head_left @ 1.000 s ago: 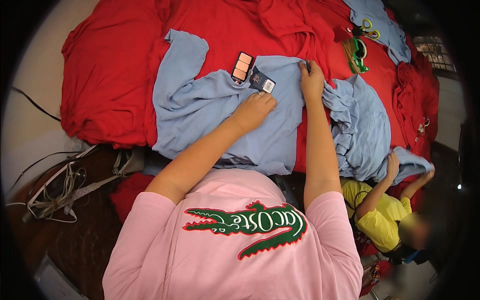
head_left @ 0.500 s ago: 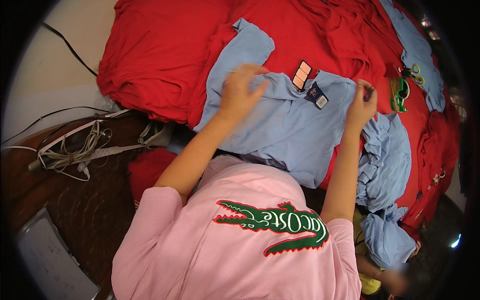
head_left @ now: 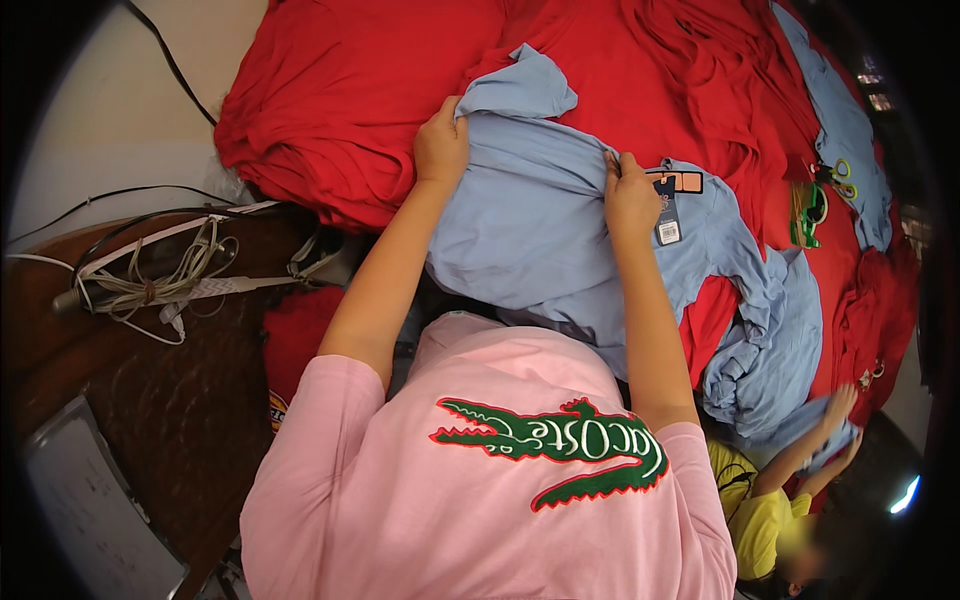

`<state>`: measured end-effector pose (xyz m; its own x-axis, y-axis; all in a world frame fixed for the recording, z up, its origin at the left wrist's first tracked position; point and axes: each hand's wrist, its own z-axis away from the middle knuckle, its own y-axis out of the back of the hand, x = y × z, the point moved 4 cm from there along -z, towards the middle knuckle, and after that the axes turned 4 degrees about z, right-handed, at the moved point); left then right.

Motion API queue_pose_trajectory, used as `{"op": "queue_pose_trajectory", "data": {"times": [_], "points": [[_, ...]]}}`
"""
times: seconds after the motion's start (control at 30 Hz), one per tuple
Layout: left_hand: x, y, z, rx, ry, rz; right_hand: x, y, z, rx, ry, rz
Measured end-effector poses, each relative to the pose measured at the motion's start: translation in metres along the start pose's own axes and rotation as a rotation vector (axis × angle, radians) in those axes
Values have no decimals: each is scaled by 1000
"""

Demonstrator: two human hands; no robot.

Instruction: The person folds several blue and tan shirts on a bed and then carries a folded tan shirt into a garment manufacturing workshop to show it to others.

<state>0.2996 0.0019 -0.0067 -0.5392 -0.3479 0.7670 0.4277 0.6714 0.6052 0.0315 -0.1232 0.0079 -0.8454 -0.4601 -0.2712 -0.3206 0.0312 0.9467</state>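
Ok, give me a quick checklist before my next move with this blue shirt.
1. Left hand gripping the shirt: ok, closed on its upper left part.
2. Right hand gripping it: ok, fingers pinched on the upper edge beside the tag.
3. Shirt smooth: not ok, creases run across it between your hands.
4. Tag secured to the shirt: cannot tell, its fastening doesn't show.
5. Scissors clear of the shirt: ok, they lie apart, off to the right.
6. Co-worker's hand clear of yours: ok, away at the lower right.
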Motion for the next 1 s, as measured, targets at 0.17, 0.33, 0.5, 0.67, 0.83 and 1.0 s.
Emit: {"op": "queue_pose_trajectory", "data": {"times": [0.17, 0.33, 0.5, 0.67, 0.83, 1.0], "points": [[-5, -6, -5, -58, 48, 7, 12, -8, -20, 34, 48, 156], [-10, -9, -30, -141, 130, 74, 17, -9, -40, -88, -77, -3], [-49, -5, -22, -26, 103, 574, 89, 58, -49, 66, -256, -1004], [50, 18, 42, 191, -53, 468, 219, 108, -10, 234, -97, -312], [126, -52, 103, -621, 253, 898, 226, 110, 8, 35, -132, 160], [170, -79, 128, -889, 808, 1113, 130, 145, 37, 99, 10, 73]]}}
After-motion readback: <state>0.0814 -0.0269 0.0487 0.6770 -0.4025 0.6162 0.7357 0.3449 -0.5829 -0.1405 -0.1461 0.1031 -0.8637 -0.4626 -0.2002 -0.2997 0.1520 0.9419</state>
